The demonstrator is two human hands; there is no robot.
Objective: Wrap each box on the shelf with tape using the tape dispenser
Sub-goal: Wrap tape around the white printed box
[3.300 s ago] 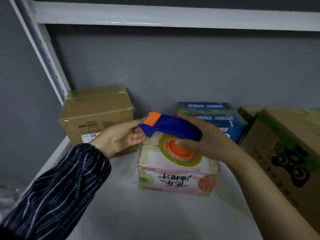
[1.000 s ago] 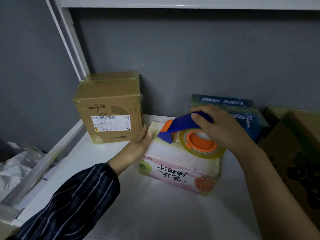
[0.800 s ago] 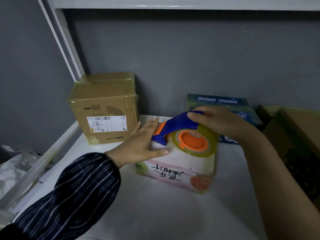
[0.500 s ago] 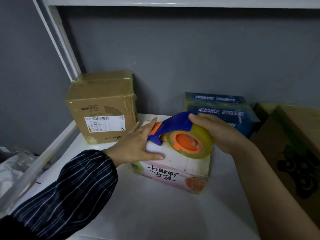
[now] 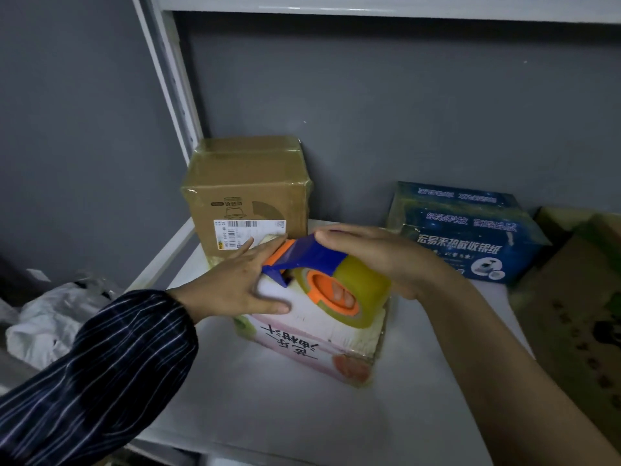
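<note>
The right hand (image 5: pixel 386 260) grips the tape dispenser (image 5: pixel 316 258) on top of the pink juice box (image 5: pixel 312 348) — the left hand (image 5: pixel 235 284) lies flat on that top, just beside the dispenser's nose; a brown carton (image 5: pixel 245 190) and a blue box (image 5: pixel 470 230) stand behind on the shelf (image 5: pixel 285 415)

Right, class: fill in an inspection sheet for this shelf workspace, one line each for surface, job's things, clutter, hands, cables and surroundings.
Surface: white shelf board, boxes standing on it.
Job's things: pink-and-white printed carton at centre; blue-and-orange tape dispenser with a yellowish tape roll, on the carton's top; brown cardboard box with a barcode label back left, glossy with film; blue printed box back right; brown cardboard box with dark print at the right edge.
Clutter: crumpled white plastic left of the shelf.
Hands: left hand flat on the carton's top, fingers straight; right hand grips the dispenser.
Cables: nothing seen.
Surroundings: grey wall, white metal upright, white shelf above.
</note>
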